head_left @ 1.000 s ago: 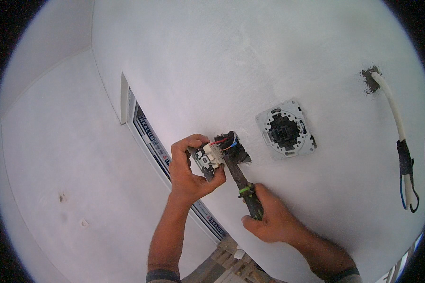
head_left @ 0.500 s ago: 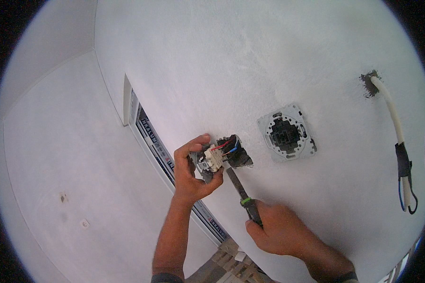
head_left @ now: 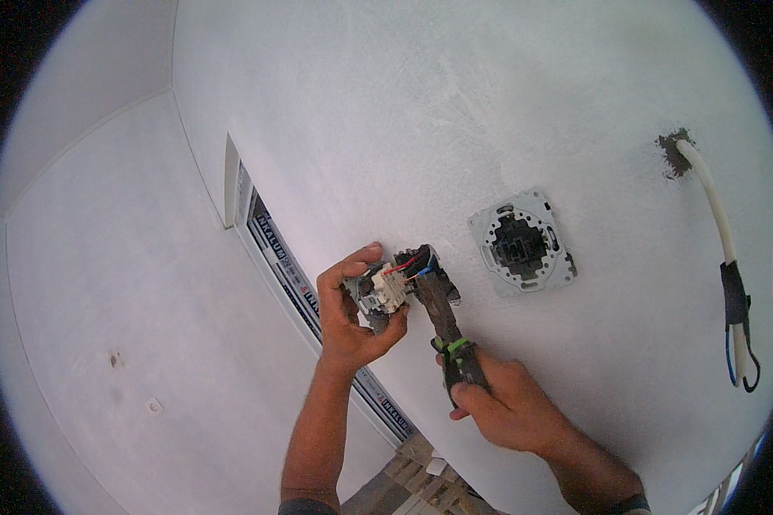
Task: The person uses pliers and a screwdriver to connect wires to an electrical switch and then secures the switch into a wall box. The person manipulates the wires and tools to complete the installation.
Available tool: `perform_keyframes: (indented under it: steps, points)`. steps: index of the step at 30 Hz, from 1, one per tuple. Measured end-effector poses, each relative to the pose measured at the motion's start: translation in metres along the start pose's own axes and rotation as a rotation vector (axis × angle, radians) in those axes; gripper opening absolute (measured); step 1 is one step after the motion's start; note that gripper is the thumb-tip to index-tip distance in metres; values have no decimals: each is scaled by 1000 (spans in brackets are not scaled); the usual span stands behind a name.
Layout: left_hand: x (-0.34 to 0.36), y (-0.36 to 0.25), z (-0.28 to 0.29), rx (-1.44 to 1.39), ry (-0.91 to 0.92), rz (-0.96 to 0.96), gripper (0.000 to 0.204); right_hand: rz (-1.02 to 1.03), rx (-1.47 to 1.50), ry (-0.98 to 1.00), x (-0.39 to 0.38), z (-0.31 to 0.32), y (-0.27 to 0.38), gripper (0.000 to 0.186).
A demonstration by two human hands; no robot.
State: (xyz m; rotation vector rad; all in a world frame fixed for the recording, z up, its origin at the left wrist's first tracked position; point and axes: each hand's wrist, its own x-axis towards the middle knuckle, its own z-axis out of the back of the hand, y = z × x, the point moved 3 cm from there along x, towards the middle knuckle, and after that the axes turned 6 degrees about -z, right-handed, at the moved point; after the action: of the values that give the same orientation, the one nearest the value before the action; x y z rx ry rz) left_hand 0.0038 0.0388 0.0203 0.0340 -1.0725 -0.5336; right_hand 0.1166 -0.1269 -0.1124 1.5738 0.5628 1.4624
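Between the thumb and fingers of my left hand (head_left: pixel 345 322) is a switch or socket insert (head_left: pixel 380 290) with a beige back and grey frame, pulled out of the wall and tilted. Red and blue wires (head_left: pixel 414 268) run from it into a dark open wall box (head_left: pixel 445 283) just to its right. My right hand (head_left: pixel 511 403) is closed round the black and green handles of pliers (head_left: pixel 442 318). Their long grey head reaches up to the lower part of the box, close to the wires. I cannot tell whether the jaws touch a wire.
Right of the box, a second insert (head_left: pixel 522 245) with a metal frame sits in the white wall (head_left: pixel 386 129). At the far right a white cable (head_left: pixel 711 197) hangs from a hole, its end taped black. A long narrow window frame (head_left: pixel 275 249) runs along the left.
The pliers have moved slightly up to the box and turned, so both green-marked handles show. My right hand has rolled with them. My left hand and the insert have hardly moved.
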Motion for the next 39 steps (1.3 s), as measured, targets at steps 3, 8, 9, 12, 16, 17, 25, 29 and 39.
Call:
perform_keyframes:
  steps: [3, 8, 9, 12, 16, 17, 25, 29, 39]
  points:
    - [1, 0, 0, 23, 7, 0, 73, 13, -28, -19, 7, 1, -6, 39]
    - [1, 1, 0, 14, 6, 14, 73, 39, -30, -44, 11, 0, -10, 37]
    - [0, 1, 0, 11, 3, 16, 73, 43, -30, -48, 12, 0, -10, 36]
    - [1, 3, -1, 49, 18, -13, 74, 85, -99, -22, 12, 4, 3, 33]
    - [2, -3, -1, 41, 47, 8, 77, -70, 157, 32, 9, 1, -3, 33]
    - [2, -4, 0, 46, 63, 15, 77, -123, 299, 63, 7, -3, -6, 33]
    - [-1, 5, 8, 65, 47, 81, 76, -3, -104, -122, -1, -9, -8, 33]
    - [2, 5, 10, -2, 8, 74, 74, -8, -101, -140, 2, -16, -1, 34]
    - [-4, 6, 2, -84, -48, 116, 74, 9, -84, -175, 7, -23, -13, 44]
